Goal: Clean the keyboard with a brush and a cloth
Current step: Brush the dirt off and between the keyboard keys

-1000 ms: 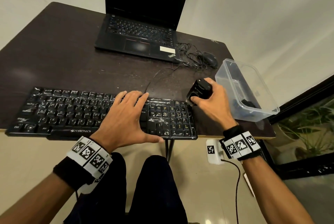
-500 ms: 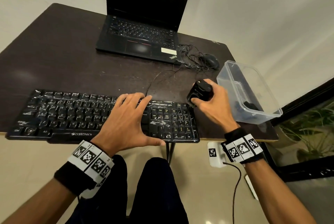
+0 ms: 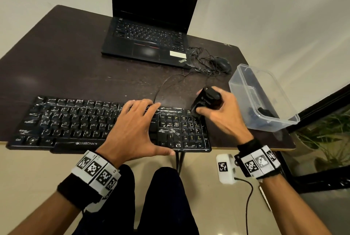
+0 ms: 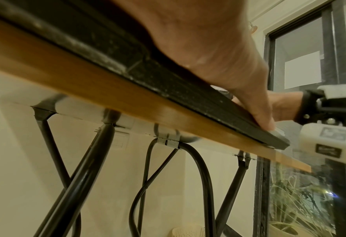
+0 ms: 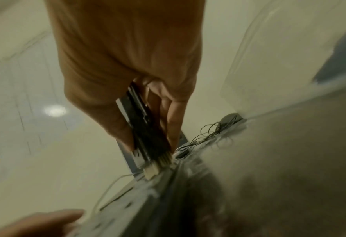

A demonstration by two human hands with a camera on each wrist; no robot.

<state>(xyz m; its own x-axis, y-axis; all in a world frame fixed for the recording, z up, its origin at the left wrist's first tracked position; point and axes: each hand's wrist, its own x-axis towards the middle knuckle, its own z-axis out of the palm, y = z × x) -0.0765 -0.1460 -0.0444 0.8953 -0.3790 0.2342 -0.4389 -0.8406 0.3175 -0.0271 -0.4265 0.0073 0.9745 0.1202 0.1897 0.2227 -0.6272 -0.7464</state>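
Nearest to us, our left hand (image 3: 132, 130) is lying flat across the middle-right of the keyboard (image 3: 75, 121), fingers straight and spread wide, thumb reaching along the front edge (the left wrist view is showing that thumb pressed on the keyboard's front lip). The keyboard is sitting at the near edge of the surface (image 3: 56, 64), its keys streaked with pale dust.

Our right hand (image 3: 223, 113) is gripping a small black brush (image 3: 205, 100), thumb on one side and fingers curled round the other. In the right wrist view the brush's (image 5: 145, 131) pale bristles are touching the keyboard's far right corner; that view is blurred.

Just right of this hand, a clear plastic container (image 3: 265, 98) is standing on the surface with dark items inside; we cannot tell whether one is the cloth.

Farther back, a black mouse (image 3: 223, 64) is lying among tangled cable, and an open laptop (image 3: 151, 35) is sitting beside it with a dark screen.
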